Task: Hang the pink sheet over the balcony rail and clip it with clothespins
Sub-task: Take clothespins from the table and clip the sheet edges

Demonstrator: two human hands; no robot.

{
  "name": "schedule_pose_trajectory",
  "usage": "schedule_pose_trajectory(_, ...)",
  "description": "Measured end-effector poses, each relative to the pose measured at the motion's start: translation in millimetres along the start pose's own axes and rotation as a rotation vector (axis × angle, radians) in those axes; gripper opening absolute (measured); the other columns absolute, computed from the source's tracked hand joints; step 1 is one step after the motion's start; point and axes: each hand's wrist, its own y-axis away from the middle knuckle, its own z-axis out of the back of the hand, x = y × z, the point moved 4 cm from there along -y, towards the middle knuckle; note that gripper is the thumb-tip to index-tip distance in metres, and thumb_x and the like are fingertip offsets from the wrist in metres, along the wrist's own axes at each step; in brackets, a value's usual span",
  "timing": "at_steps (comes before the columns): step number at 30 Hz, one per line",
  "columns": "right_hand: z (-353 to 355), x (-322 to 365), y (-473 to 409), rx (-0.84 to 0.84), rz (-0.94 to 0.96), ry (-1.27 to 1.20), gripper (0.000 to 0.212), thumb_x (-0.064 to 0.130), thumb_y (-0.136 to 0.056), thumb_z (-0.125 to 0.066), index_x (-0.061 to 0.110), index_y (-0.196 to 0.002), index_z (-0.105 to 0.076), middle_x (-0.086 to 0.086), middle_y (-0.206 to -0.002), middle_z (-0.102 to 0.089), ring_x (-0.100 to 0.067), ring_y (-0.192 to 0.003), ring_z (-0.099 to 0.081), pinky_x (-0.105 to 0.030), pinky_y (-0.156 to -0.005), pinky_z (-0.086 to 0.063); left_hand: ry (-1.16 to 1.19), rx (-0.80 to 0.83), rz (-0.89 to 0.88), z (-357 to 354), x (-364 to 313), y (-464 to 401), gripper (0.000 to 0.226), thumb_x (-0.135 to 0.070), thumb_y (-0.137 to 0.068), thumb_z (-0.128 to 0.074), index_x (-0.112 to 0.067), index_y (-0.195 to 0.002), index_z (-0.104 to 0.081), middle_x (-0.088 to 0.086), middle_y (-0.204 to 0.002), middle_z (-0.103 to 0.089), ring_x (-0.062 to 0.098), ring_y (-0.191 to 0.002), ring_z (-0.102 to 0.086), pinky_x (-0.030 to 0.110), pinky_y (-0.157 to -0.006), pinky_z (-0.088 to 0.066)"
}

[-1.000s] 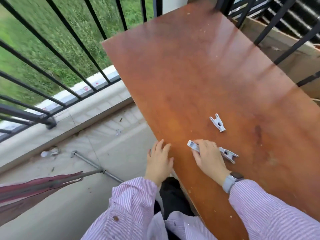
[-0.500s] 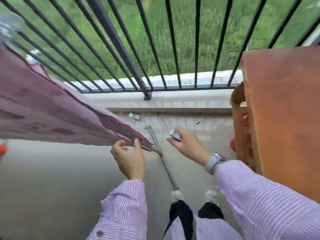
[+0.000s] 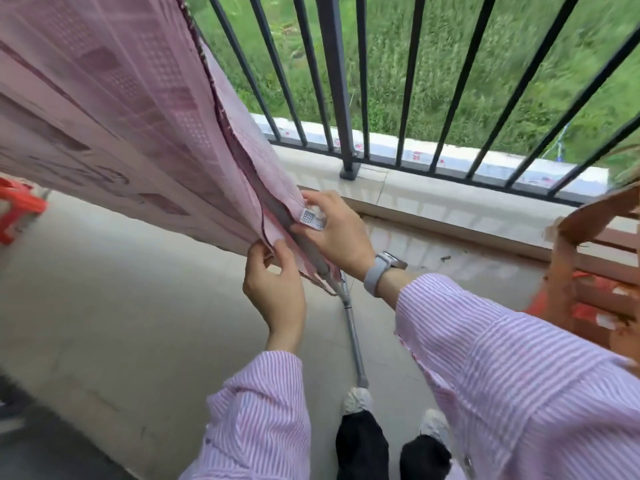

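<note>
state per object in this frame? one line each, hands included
pink sheet: draped over the metal pole, lower corner pinched by the left hand
metal pole: slanted, upper part covered by the sheet, lower end bare
clothespin: held in the right hand, set against the sheet's edge at the pole; clamped or not, cannot tell
left hand: pinches the sheet's edge
right hand: grips the clothespin

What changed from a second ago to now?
The right hand carried a clothespin from the table to the pink sheet at the grey pole. The left hand left the table edge and pinched the sheet's hem. The right hand's grip stayed.
</note>
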Motion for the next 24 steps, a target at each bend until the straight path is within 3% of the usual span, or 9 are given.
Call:
schedule_pose_trajectory(5, -9.4, 2.0, 7.7, -0.154, -0.004, -0.022, 0.016, 0.019, -0.076, -0.064, 0.007, -0.086, -0.061, -0.012, -0.087, -0.063, -0.033, -0.079, -0.058, -0.044, -0.066, -0.048, -0.041, 0.093, -0.155, 4.1, -1.7, 2.8, 0.023, -0.018, -0.081, -0.056, 0.001, -0.073, -0.065, 0.001, -0.076, -0.055, 0.025, -0.071, -0.058, 0.031, -0.071, -0.046)
schedule_pose_trajectory(10, 7.0, -11.9, 13.2, -0.227, -0.135, -0.175, 0.009, 0.01, -0.077, -0.058, 0.008, -0.084, -0.063, 0.0, -0.071, -0.058, -0.02, -0.065, -0.051, -0.04, -0.064, -0.047, -0.024, 0.132, -0.092, -1.8, -6.9, 6.0, 0.013, -0.012, -0.083, -0.06, -0.001, -0.08, -0.066, 0.01, -0.078, -0.066, 0.02, -0.072, -0.059, 0.027, -0.072, -0.046)
schedule_pose_trajectory(15, 10.4, -20.0, 18.8, -0.08, -0.283, -0.433, 0.018, 0.016, -0.076, -0.062, -0.002, -0.075, -0.058, -0.006, -0.06, -0.049, -0.019, -0.053, -0.043, -0.036, -0.052, -0.04, 0.016, 0.124, -0.047, -12.5, -20.0, 5.9, 0.01, -0.011, -0.082, -0.062, -0.002, -0.082, -0.066, 0.013, -0.076, -0.069, 0.011, -0.07, -0.056, 0.016, -0.066, -0.04)
schedule_pose_trajectory(18, 11.7, -15.5, 18.8, 0.039, -0.316, -0.511, 0.009, 0.006, -0.081, -0.06, 0.0, -0.076, -0.056, -0.004, -0.059, -0.046, -0.011, -0.044, -0.043, -0.023, -0.044, -0.037, 0.038, 0.148, -0.039, -17.9, -26.3, 1.9, 0.012, -0.011, -0.082, -0.061, -0.003, -0.087, -0.069, 0.011, -0.084, -0.071, 0.008, -0.077, -0.058, 0.008, -0.068, -0.039)
schedule_pose_trajectory(20, 13.6, -12.6, 19.8, 0.11, -0.311, -0.513, 0.008, 0.005, -0.083, -0.058, -0.002, -0.08, -0.058, -0.005, -0.06, -0.049, -0.005, -0.043, -0.045, -0.015, -0.043, -0.036, 0.051, 0.215, -0.028, -20.7, -28.4, 0.2, 0.015, -0.012, -0.084, -0.059, -0.006, -0.093, -0.07, 0.005, -0.089, -0.071, -0.003, -0.077, -0.058, 0.004, -0.071, -0.039)
schedule_pose_trajectory(22, 14.2, -9.8, 22.9, 0.173, -0.319, -0.555, 0.008, 0.004, -0.085, -0.056, -0.001, -0.087, -0.061, -0.009, -0.066, -0.053, -0.002, -0.043, -0.047, -0.011, -0.042, -0.036, 0.068, 0.266, -0.017, -22.2, -28.9, -1.6, 0.017, -0.011, -0.084, -0.058, -0.007, -0.097, -0.069, 0.002, -0.092, -0.07, -0.012, -0.076, -0.057, 0.004, -0.074, -0.041)
schedule_pose_trajectory(24, 14.9, -9.2, 25.6, 0.216, -0.324, -0.601, 0.011, 0.005, -0.086, -0.055, 0.01, -0.092, -0.063, -0.009, -0.07, -0.055, -0.003, -0.045, -0.049, -0.01, -0.043, -0.037, 0.094, 0.314, 0.003, -24.2, -29.5, -2.3, 0.018, -0.012, -0.083, -0.059, -0.009, -0.099, -0.068, 0.002, -0.094, -0.071, -0.007, -0.079, -0.062, 0.01, -0.076, -0.046)
